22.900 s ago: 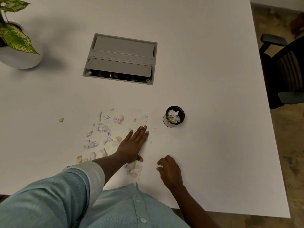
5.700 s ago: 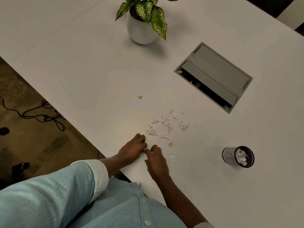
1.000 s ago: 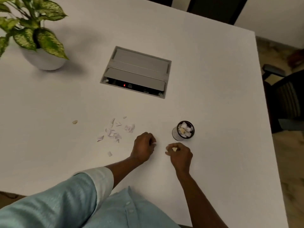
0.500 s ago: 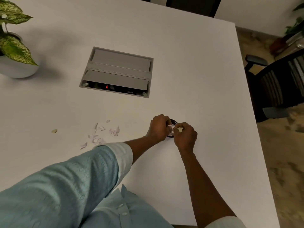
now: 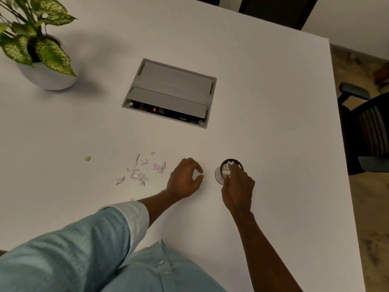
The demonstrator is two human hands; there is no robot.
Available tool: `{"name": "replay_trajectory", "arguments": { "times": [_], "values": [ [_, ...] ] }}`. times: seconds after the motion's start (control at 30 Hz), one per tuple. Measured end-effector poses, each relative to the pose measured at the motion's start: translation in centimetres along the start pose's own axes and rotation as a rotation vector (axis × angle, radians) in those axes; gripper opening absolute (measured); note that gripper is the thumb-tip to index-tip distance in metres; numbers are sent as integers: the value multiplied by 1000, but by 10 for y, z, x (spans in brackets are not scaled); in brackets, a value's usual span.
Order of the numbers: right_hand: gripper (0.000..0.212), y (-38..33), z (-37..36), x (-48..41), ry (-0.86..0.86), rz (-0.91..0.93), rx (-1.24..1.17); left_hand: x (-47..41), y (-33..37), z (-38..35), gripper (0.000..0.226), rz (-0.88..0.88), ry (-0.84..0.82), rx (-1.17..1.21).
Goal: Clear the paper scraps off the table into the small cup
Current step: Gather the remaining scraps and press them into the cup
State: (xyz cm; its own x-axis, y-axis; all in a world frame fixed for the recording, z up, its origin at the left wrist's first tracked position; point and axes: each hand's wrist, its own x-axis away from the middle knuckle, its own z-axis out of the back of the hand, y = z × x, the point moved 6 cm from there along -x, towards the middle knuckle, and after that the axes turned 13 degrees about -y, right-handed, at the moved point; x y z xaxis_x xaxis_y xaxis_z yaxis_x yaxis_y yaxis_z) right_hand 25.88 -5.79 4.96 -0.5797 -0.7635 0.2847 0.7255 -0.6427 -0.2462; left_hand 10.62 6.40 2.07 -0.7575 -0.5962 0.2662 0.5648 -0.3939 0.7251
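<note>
The cup (image 5: pixel 226 169) sits on the white desk (image 5: pixel 273 123), toward the near edge and a bit right of the middle, already stuffed with white scraps. The right hand (image 5: pixel 237 186) is on top of it, fingers bunched over the rim and pinching bits of paper right at the mouth, so the near side of the cup is mostly hidden. The left hand (image 5: pixel 185 180) rests just beside the cup, apart from it, fingers curled loosely in with a small gap at the thumb; can't tell if there's anything inside.

The leftover scraps (image 5: pixel 140 170) lie in a loose bunch left of the left hand, white and pale pink, and one tan bit (image 5: pixel 87 158) sits off alone further left. One more piece pokes out at the edge of the sleeve (image 5: pixel 126 213).

Farther back, mid-desk, there's a grey cable box (image 5: pixel 170 91) sunk into the top, flap up, red light showing inside. A potted plant (image 5: pixel 40 51) stands at the far left corner. A dark chair (image 5: pixel 366 127) is parked off the right edge. Nothing lies between the scraps and the cup except the left hand.
</note>
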Motion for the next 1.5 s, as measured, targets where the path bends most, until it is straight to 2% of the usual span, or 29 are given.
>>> {"name": "replay_trajectory", "arguments": {
  "times": [0.13, 0.27, 0.37, 0.47, 0.63, 0.7, 0.83, 0.97, 1.07, 1.2, 1.27, 1.37, 1.5],
  "values": [
    [54, 4, -29, 4, -95, -3, 150, 41, -46, -9, 43, -13, -253, -286],
    [61, 10, -40, 8, -81, -3, 229, 75, -79, -25, 82, -34, -461, -491],
    [63, 12, -41, 4, -88, -6, 272, 87, -90, -35, 103, -41, -545, -551],
    [63, 9, -38, 1, -78, -12, 281, 91, -91, -39, 106, -43, -565, -587],
    [57, -7, -22, 10, 56, -36, 222, 89, -89, -38, 98, -15, -566, -563],
    [49, -16, -20, 16, 116, 3, 211, 90, -90, -36, 94, -7, -555, -551],
    [50, -47, -27, 29, 152, 154, 126, 103, -102, -24, 84, 47, -490, -520],
    [36, -91, -51, 38, 33, 327, 63, 127, -129, -2, 85, 118, -429, -470],
    [30, -118, -76, 42, -132, 360, 103, 145, -147, 16, 84, 147, -387, -464],
    [37, -143, -109, 38, -332, 381, 123, 161, -156, 40, 70, 117, -231, -450],
    [46, -152, -120, 32, -394, 365, 104, 163, -159, 49, 68, 158, -162, -455],
    [62, -164, -128, 20, -430, 349, 103, 161, -171, 55, 82, 300, -134, -462],
    [74, -181, -128, -1, -433, 358, 95, 157, -190, 56, 112, 425, -144, -426]
  ]
}}
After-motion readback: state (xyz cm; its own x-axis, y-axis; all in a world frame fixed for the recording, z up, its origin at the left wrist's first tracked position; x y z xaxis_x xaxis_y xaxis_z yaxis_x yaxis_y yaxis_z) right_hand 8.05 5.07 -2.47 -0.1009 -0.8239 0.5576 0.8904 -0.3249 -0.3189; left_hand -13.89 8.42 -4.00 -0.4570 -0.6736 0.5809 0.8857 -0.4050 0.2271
